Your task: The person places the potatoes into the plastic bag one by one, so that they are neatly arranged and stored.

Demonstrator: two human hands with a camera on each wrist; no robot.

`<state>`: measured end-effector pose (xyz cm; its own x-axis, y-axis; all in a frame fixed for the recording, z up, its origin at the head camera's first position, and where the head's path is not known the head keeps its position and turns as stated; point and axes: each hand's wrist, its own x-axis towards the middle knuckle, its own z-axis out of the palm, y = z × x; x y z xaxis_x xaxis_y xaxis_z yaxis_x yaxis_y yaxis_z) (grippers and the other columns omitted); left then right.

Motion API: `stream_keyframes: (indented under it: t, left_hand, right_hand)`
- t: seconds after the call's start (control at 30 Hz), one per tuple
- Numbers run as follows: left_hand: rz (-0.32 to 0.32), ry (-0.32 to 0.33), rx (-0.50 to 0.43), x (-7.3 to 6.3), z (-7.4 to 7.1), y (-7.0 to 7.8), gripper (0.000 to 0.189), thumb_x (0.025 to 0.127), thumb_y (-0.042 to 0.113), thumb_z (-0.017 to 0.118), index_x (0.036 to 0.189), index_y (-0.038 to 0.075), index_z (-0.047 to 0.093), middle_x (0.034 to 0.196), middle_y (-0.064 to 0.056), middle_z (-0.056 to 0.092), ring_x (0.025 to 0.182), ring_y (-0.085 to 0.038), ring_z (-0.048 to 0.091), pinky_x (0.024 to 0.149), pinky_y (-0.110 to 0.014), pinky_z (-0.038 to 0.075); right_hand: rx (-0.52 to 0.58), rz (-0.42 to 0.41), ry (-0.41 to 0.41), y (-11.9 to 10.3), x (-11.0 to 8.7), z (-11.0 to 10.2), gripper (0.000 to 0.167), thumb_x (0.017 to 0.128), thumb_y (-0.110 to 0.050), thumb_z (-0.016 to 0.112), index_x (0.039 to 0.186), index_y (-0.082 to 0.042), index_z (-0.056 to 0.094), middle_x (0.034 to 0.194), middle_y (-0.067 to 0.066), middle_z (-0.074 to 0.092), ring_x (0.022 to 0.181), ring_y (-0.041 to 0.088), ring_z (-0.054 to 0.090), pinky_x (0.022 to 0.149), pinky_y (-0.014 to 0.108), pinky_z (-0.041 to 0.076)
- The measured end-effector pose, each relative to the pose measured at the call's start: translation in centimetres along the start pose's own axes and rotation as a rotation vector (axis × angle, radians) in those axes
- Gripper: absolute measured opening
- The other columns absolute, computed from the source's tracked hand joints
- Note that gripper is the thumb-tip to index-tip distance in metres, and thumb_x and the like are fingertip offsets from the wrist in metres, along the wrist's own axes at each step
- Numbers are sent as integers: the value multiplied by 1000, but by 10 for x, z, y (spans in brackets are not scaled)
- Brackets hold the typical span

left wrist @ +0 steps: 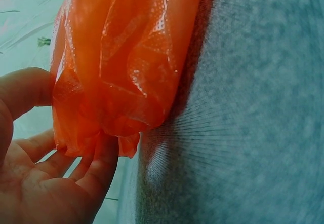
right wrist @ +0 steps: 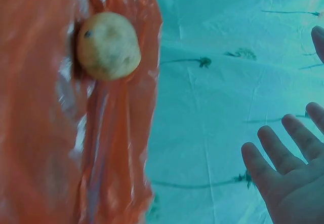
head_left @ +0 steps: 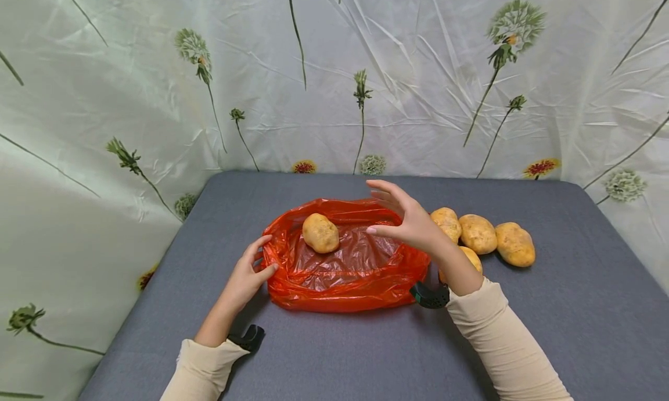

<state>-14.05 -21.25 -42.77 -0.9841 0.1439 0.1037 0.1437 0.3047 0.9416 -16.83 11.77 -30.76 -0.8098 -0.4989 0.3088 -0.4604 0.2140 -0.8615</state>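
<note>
Grey fabric-covered surface [head_left: 334, 354] carries a crumpled red translucent plastic bag [head_left: 345, 273], mouth spread wide. Left hand [head_left: 245, 279]: fingers [left wrist: 96, 168] loosely bent, pinching the bag's left rim against the thumb. Right hand [head_left: 410, 221]: fingers [right wrist: 276, 155] spread and straight, holding nothing, hovering over the bag's right rim. One yellow-brown round potato [head_left: 320, 233] lies inside the bag, left of the right fingers. Four loose yellow-brown potatoes [head_left: 478, 233] sit on the surface just right of that hand.

Likely staged recording booth: flower-print sheet [head_left: 334, 75] backdrop, grey cloth table [head_left: 334, 354].
</note>
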Motion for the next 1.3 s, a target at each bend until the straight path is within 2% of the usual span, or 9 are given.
stream_keyframes:
  t: [0.17, 0.43, 0.57, 0.7, 0.8, 0.97, 1.17, 1.3]
  left_hand:
    - [-2, 2, 25, 0, -1, -1, 60, 82, 0, 61, 135, 2, 33, 134, -19, 32, 113, -34, 41, 87, -46, 38]
    - [-6, 6, 22, 0, -1, -3, 60, 82, 0, 61, 135, 4, 34, 132, -18, 34, 112, -32, 42, 83, -30, 40]
    - [-9, 5, 20, 0, -1, -4, 60, 81, -1, 61, 135, 4, 33, 133, -18, 33, 112, -32, 41, 81, -24, 40]
    - [-9, 3, 11, 0, -1, -4, 60, 81, -1, 61, 135, 4, 33, 133, -19, 33, 113, -33, 41, 80, -23, 40]
    - [-11, 3, 6, 0, -1, -3, 60, 81, -1, 61, 135, 3, 33, 132, -19, 33, 112, -33, 41, 79, -22, 41]
    - [-23, 5, 5, -1, 0, -1, 60, 81, -1, 61, 135, 3, 33, 132, -19, 34, 111, -33, 42, 79, -25, 42]
    - [-21, 6, -2, -1, 0, -1, 59, 82, 0, 61, 134, 2, 33, 132, -20, 34, 111, -34, 42, 81, -31, 42]
    - [-13, 9, 13, 0, 1, -1, 59, 82, 0, 61, 134, 2, 34, 131, -20, 34, 111, -33, 42, 82, -31, 41]
  right_hand:
    - [-17, 19, 24, 12, -19, -12, 72, 75, 3, 69, 137, -3, 31, 138, 14, 33, 123, 34, 34, 97, 49, 27]
    - [-63, 27, 96, 39, -51, -34, 76, 73, 3, 71, 137, -8, 32, 138, 10, 35, 123, 34, 34, 96, 52, 26]
    - [-118, 51, 126, 55, -71, -47, 78, 73, 0, 72, 138, -15, 32, 139, 5, 34, 125, 27, 33, 99, 35, 28]
    - [-151, 66, 152, 63, -91, -57, 78, 72, 2, 72, 138, -11, 32, 138, 2, 35, 125, 21, 34, 95, 16, 28]
    - [-175, 65, 170, 69, -105, -61, 77, 71, 5, 72, 137, -5, 32, 137, 3, 36, 123, 13, 35, 93, 13, 28]
    - [-247, 96, 200, 79, -125, -67, 77, 70, 3, 73, 136, -3, 33, 135, 6, 38, 116, -1, 37, 89, 10, 29]
    - [-278, 67, 213, 92, -142, -71, 77, 66, 7, 74, 133, 2, 36, 129, -9, 41, 113, -3, 39, 88, 9, 28]
    - [-305, 68, 208, 102, -150, -72, 79, 64, 7, 75, 132, 4, 36, 127, 7, 45, 113, -4, 39, 88, 8, 26]
